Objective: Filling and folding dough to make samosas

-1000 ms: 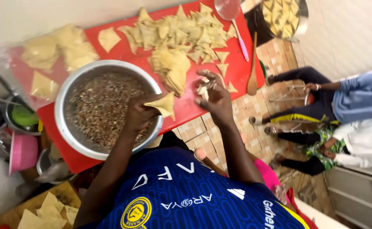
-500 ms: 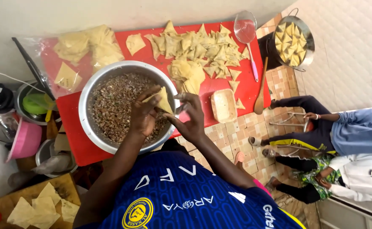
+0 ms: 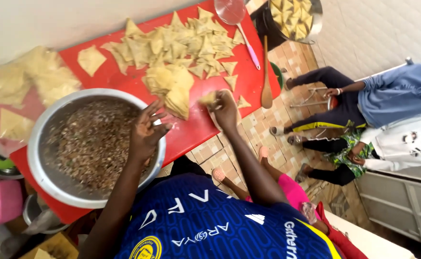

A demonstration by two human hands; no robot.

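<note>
Holding a filled pastry triangle (image 3: 209,99) pinched in the right hand (image 3: 226,108) above the red desk (image 3: 191,129), just beside the stack of pastry sheets (image 3: 172,88). Hovering over the rim of the metal bowl of filling (image 3: 88,146) with the left hand (image 3: 145,132), fingers spread, empty. Folded triangles (image 3: 181,43) heaped behind.

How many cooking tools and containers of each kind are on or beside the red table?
Metal bowl of brown filling: 1
Metal pot of pastries: 1
Pink-handled strainer: 1
Wooden spoon: 1
Total: 4
</note>
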